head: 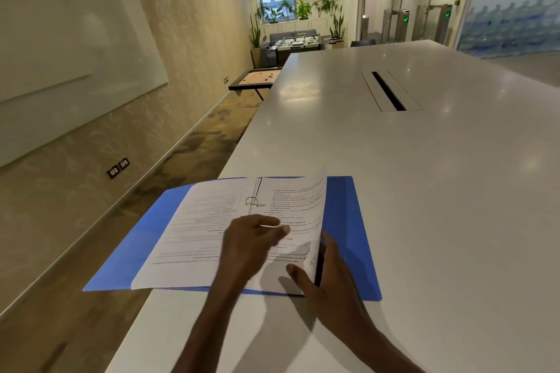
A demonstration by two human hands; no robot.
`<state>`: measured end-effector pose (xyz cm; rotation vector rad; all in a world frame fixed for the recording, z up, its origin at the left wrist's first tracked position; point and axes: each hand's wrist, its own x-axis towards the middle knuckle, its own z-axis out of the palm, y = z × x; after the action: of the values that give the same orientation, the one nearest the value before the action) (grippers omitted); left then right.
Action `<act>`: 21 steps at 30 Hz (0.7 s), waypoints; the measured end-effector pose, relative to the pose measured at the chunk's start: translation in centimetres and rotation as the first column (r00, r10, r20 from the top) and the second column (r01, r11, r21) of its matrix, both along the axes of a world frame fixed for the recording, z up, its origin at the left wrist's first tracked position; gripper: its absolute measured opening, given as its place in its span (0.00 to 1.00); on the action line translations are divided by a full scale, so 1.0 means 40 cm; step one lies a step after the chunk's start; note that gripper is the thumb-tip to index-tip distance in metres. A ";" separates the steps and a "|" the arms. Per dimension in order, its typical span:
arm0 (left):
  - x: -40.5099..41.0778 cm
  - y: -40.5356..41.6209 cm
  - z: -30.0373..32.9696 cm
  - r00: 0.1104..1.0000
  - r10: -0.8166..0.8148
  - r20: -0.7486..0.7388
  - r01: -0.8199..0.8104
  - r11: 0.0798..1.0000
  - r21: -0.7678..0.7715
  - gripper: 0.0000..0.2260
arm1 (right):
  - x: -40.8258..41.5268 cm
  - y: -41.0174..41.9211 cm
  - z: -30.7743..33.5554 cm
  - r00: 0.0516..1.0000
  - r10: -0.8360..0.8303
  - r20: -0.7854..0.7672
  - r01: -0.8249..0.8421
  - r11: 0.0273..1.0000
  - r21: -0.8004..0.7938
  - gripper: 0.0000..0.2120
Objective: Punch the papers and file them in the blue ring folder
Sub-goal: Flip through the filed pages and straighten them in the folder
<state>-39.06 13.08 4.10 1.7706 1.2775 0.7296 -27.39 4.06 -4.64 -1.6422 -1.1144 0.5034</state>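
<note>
The blue ring folder lies open at the near left corner of the white table, its left flap hanging past the table edge. Printed papers lie flat on the left half. A metal ring stands at the spine. Another printed sheet on the right half curls upward. My left hand rests over the middle of the pages, fingers bent against the lifted sheet. My right hand pinches that sheet's near right edge, thumb on top. No punch is visible.
A long cable slot runs along the table's middle, farther away. The table's left edge drops to a carpeted aisle beside a wall with a whiteboard. A low game board and a foosball table stand beyond.
</note>
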 end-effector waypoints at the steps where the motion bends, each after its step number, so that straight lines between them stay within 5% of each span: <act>1: 0.019 -0.010 -0.005 0.999 -0.034 -0.021 0.034 0.999 -0.005 0.13 | 0.000 -0.001 0.005 1.000 -0.002 0.000 0.002 1.000 -0.010 0.38; 5: 0.064 -0.032 -0.024 0.993 -0.102 -0.064 0.099 0.994 -0.057 0.17 | 0.001 0.003 0.003 1.000 0.001 0.013 0.000 0.998 -0.059 0.54; 13: 0.079 -0.048 -0.045 0.961 -0.191 -0.201 0.186 0.982 -0.044 0.13 | 0.000 0.011 -0.023 0.999 0.031 -0.016 -0.032 0.998 -0.046 0.53; 21: 0.058 -0.043 -0.059 0.984 -0.119 -0.133 0.108 0.990 -0.088 0.11 | -0.004 0.009 -0.014 1.000 0.000 -0.014 -0.001 0.999 -0.054 0.51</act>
<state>-36.74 11.38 1.74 1.8373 1.2663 0.4916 -27.55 4.43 -5.22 -1.6822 -1.0998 0.5488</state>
